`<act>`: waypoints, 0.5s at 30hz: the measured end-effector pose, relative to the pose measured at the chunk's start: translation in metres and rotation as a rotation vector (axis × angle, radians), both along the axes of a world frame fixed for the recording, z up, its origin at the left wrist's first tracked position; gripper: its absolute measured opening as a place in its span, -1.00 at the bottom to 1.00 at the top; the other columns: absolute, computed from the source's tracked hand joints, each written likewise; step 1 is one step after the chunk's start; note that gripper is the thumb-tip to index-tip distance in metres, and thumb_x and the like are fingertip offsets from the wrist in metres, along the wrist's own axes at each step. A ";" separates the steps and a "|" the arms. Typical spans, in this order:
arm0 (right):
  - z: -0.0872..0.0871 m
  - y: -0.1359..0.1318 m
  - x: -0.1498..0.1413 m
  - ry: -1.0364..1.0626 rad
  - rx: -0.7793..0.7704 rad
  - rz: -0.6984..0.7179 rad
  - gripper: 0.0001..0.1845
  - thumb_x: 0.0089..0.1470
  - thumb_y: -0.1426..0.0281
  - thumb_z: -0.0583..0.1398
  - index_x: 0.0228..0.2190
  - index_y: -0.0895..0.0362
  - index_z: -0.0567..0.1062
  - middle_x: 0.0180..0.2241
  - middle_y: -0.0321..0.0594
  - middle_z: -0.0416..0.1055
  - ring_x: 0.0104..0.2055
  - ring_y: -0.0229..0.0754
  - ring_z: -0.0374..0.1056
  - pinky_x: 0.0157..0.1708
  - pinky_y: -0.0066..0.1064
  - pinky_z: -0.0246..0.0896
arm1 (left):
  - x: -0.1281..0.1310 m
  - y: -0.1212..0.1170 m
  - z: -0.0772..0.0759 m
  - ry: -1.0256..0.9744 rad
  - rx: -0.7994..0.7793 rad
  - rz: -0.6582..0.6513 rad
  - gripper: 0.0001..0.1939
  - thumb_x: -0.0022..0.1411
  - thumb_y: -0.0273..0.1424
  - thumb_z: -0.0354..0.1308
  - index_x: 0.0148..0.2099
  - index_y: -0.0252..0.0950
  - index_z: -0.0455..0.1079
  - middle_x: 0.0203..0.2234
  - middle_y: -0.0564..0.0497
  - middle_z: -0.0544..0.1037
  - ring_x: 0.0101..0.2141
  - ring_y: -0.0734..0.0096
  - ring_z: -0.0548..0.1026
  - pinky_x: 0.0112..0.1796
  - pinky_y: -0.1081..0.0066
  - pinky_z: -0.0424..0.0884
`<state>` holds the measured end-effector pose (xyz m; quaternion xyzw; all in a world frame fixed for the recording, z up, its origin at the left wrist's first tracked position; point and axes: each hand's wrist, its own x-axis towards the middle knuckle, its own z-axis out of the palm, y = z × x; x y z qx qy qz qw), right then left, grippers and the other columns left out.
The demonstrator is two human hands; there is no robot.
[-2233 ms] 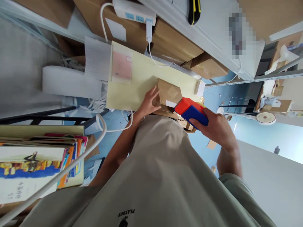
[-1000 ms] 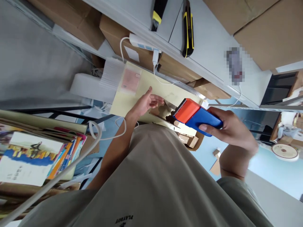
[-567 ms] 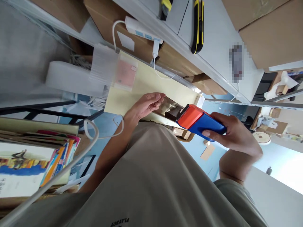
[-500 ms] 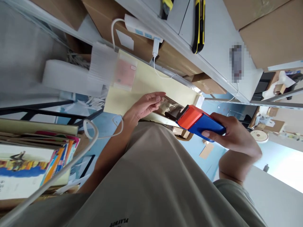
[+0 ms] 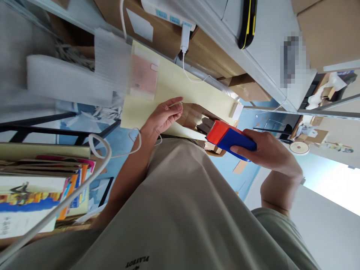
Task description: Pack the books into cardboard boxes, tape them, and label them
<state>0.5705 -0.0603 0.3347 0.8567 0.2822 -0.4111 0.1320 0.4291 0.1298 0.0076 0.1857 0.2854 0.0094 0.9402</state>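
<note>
My right hand point(image 5: 263, 152) is closed around a red and blue tape dispenser point(image 5: 228, 137), its red head lying against a brown paper parcel point(image 5: 194, 115). The parcel rests on a pale yellow table point(image 5: 171, 84). My left hand point(image 5: 164, 116) sits at the parcel's left end with its fingers curled together, pinching what looks like the end of clear tape. The tape itself is barely visible. My beige shirt hides the table's near edge.
A pink card point(image 5: 144, 73) and a stack of white sheets point(image 5: 111, 62) lie at the table's left. Cardboard boxes point(image 5: 213, 56), a white power strip point(image 5: 165, 13) and a yellow-black utility knife point(image 5: 246, 22) sit beyond. Books point(image 5: 42, 187) are stacked at my left.
The dispenser has come down from above the parcel onto it. My left hand has drawn back left and curled its fingers. The view has shifted slightly.
</note>
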 end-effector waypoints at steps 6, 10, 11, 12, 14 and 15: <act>-0.034 0.015 0.012 0.064 -0.139 -0.057 -0.37 0.34 -0.28 0.21 -0.28 0.04 0.55 -0.39 -0.14 0.64 -0.36 -0.03 0.54 -0.34 -0.27 0.22 | -0.005 -0.010 -0.029 0.089 0.063 0.012 -0.44 0.08 -0.51 0.69 0.13 -0.28 0.69 -0.36 0.08 0.65 -0.30 0.48 0.64 -0.17 0.47 0.58; -0.053 0.026 0.011 0.114 -0.146 -0.098 -0.35 0.36 -0.28 0.21 -0.27 0.06 0.56 -0.40 -0.16 0.63 -0.38 -0.07 0.51 -0.33 -0.28 0.21 | -0.005 -0.023 -0.046 0.185 0.035 -0.002 -0.45 0.04 -0.45 0.72 0.08 -0.26 0.69 -0.32 0.05 0.68 -0.24 0.44 0.67 -0.08 0.39 0.61; -0.056 0.029 0.010 0.119 -0.137 -0.107 -0.35 0.36 -0.28 0.22 -0.27 0.06 0.56 -0.41 -0.17 0.63 -0.38 -0.08 0.51 -0.33 -0.29 0.22 | -0.005 -0.024 -0.050 0.207 0.031 -0.004 -0.45 0.03 -0.43 0.73 0.07 -0.26 0.69 -0.30 0.05 0.69 -0.22 0.41 0.68 -0.05 0.37 0.62; -0.059 0.031 0.008 0.121 -0.127 -0.115 -0.36 0.35 -0.28 0.23 -0.26 0.06 0.56 -0.41 -0.18 0.63 -0.38 -0.09 0.51 -0.32 -0.29 0.23 | -0.005 -0.026 -0.054 0.226 0.029 -0.004 -0.45 0.03 -0.41 0.74 0.07 -0.26 0.68 -0.29 0.04 0.70 -0.19 0.39 0.69 -0.02 0.35 0.63; -0.062 0.035 0.005 0.121 -0.109 -0.134 -0.39 0.36 -0.25 0.26 -0.23 0.06 0.56 -0.40 -0.19 0.64 -0.37 -0.09 0.53 -0.31 -0.30 0.25 | -0.006 -0.026 -0.061 0.251 0.024 -0.004 -0.42 0.03 -0.38 0.74 0.09 -0.25 0.68 -0.26 0.02 0.71 -0.16 0.37 0.70 0.00 0.33 0.64; -0.062 0.037 0.004 0.119 -0.105 -0.144 -0.40 0.36 -0.24 0.26 -0.23 0.06 0.55 -0.39 -0.18 0.65 -0.36 -0.09 0.54 -0.31 -0.30 0.25 | -0.006 -0.025 -0.064 0.256 0.018 -0.006 -0.40 0.03 -0.38 0.74 0.12 -0.24 0.68 -0.25 0.03 0.72 -0.16 0.37 0.70 -0.01 0.34 0.64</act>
